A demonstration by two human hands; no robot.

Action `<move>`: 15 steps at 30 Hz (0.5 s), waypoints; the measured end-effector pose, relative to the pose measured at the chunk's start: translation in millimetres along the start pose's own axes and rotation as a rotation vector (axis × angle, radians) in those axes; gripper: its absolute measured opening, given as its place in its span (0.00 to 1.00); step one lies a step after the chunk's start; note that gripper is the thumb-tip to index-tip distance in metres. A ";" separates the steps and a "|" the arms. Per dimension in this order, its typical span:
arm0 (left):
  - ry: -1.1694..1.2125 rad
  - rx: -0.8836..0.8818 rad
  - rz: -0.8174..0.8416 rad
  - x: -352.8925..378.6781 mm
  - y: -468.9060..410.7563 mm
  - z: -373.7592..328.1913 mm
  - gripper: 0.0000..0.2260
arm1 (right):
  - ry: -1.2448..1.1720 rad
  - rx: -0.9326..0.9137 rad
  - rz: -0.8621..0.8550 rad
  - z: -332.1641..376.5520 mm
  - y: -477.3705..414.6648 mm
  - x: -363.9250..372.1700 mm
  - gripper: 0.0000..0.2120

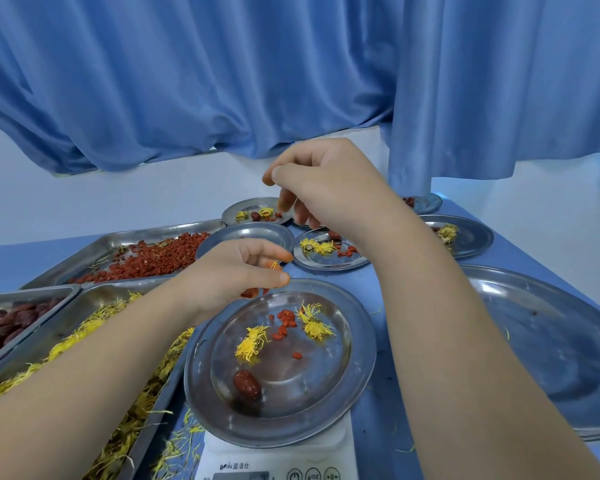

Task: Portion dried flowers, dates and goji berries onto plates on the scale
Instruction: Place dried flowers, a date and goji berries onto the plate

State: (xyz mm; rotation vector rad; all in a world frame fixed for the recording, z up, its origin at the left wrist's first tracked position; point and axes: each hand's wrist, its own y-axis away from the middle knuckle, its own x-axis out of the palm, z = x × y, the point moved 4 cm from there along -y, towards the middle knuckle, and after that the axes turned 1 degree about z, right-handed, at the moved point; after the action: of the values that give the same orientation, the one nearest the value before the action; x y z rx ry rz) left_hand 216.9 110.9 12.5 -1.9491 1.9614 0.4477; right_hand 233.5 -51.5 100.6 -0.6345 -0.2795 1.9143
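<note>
Your left hand (238, 268) hovers over the far-left rim of the plate (362, 344) on the scale (278, 459), fingers curled round a small clutch of goji berries (253, 292), a few showing red beneath the palm. That position makes sense: berries can drop one at a time while you watch the weight. Your right hand (326, 188) is raised well beyond the plate, thumb and forefinger pressed together; I cannot tell whether a berry sits between them. On the plate lie two dried flowers (253, 342), a scatter of berries between them, and one date (246, 384) near the front-left edge, so this portion looks nearly complete. The middle and right of the plate are bare, leaving room for more. Mind the flower tray (94, 317) just left of the plate, rim nearly touching it, under your forearm. Beyond the plate stand filled plates (329, 261); to its right a large plate (541, 341) crowds close.
</note>
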 end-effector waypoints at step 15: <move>0.049 -0.002 0.095 12.0 -0.3 -7.4 0.18 | -0.031 0.002 0.004 -0.9 -0.6 -1.3 0.09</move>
State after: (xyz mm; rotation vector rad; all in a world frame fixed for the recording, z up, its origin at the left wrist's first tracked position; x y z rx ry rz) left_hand 217.0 96.9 13.7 -1.8910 2.0911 0.4304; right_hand 234.8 -52.5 100.5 -0.6049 -0.2964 1.9296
